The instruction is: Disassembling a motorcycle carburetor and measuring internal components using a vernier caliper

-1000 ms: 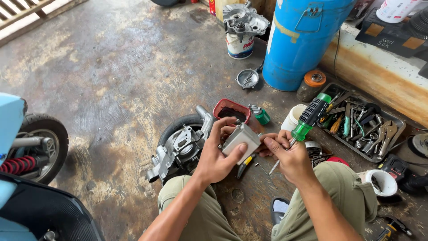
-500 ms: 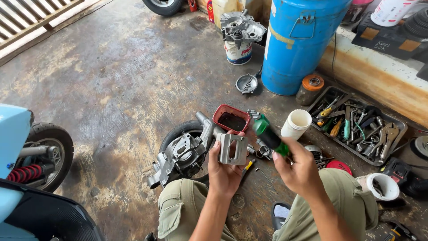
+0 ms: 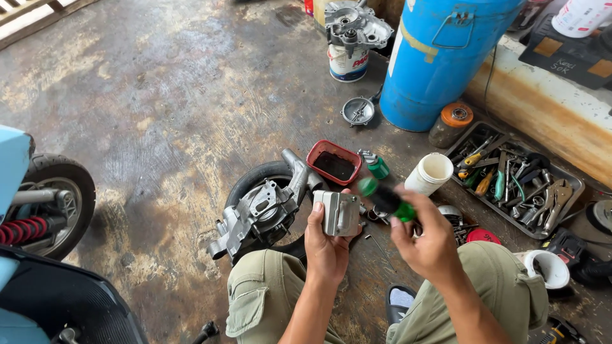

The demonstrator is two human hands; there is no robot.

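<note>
My left hand (image 3: pixel 326 245) grips a small grey metal housing (image 3: pixel 340 213), held upright over my knees. My right hand (image 3: pixel 426 241) holds a screwdriver with a green and black handle (image 3: pixel 386 199), blurred, its handle tilted up to the left beside the housing. The screwdriver's shaft is hidden by my hand. Just left of the housing lies a rear wheel with its engine casing (image 3: pixel 261 210) on the concrete floor.
A red tray of dark oil (image 3: pixel 333 162), a small green bottle (image 3: pixel 376 167) and a white cup (image 3: pixel 430 173) sit ahead. A metal tool tray (image 3: pixel 513 178) lies right, a blue drum (image 3: pixel 440 57) behind. A scooter's rear wheel (image 3: pixel 54 197) stands left.
My right hand has swung the screwdriver from pointing down at the housing to handle-up beside it. My left hand has turned the housing upright and lifted it a little.
</note>
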